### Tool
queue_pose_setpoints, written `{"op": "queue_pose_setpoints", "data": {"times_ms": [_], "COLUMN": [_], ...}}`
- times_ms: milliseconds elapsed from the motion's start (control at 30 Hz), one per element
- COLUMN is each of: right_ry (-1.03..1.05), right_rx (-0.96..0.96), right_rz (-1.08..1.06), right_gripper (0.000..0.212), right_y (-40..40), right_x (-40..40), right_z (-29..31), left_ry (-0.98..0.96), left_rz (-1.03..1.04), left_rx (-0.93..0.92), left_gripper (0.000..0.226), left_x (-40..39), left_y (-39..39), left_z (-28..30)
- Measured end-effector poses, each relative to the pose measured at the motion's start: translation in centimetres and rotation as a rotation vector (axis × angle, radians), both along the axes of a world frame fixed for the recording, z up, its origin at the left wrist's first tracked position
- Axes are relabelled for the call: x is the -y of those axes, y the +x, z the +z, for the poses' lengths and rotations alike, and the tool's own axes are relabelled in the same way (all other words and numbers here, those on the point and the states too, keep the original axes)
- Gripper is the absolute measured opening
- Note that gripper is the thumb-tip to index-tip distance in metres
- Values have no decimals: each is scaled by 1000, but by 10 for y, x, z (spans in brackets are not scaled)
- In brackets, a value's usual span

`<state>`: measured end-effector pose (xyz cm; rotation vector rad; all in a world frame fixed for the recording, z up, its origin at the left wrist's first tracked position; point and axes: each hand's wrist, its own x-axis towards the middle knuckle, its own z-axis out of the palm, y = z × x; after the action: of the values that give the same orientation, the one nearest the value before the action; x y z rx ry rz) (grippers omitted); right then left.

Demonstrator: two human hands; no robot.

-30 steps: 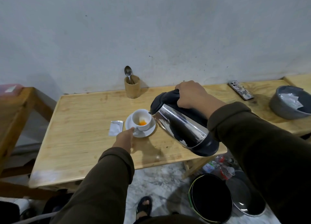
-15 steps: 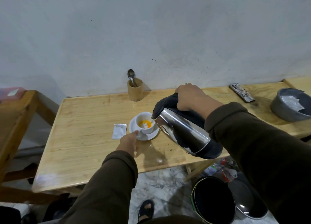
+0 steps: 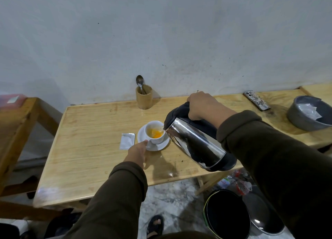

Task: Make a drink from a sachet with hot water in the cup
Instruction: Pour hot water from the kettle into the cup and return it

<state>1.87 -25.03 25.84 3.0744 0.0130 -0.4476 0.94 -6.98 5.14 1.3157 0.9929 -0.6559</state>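
Water could overshoot the small cup (image 3: 154, 132) on its saucer (image 3: 162, 145) — right hand (image 3: 203, 106) clenched round the tilted kettle (image 3: 195, 139), left hand (image 3: 137, 151) fingertips steadying the handle — scalding them

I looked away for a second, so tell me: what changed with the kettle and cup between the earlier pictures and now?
The right hand has kept the kettle tipped over the cup, and the orange liquid inside has spread and risen as water went in. The left hand stays at the cup's handle and the saucer. The sachet, spoon and wooden holder have not moved.
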Motion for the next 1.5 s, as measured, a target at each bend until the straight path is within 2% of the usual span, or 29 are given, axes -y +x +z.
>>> {"op": "queue_pose_setpoints", "data": {"times_ms": [833, 1233, 1500], "right_ry": [-30, -11, -10], "right_rx": [-11, 18, 37], "right_rz": [-7, 13, 24], "right_gripper": [28, 28, 28], "right_y": [5, 1, -2], "right_x": [-2, 1, 5], "right_z": [-1, -1, -5], "left_ry": [5, 32, 36], "left_rz": [-21, -19, 54], "left_rx": [-29, 46, 60], "left_gripper": [71, 63, 64], "left_x": [0, 4, 11], "left_y": [5, 0, -5], "left_z": [-3, -3, 1]}}
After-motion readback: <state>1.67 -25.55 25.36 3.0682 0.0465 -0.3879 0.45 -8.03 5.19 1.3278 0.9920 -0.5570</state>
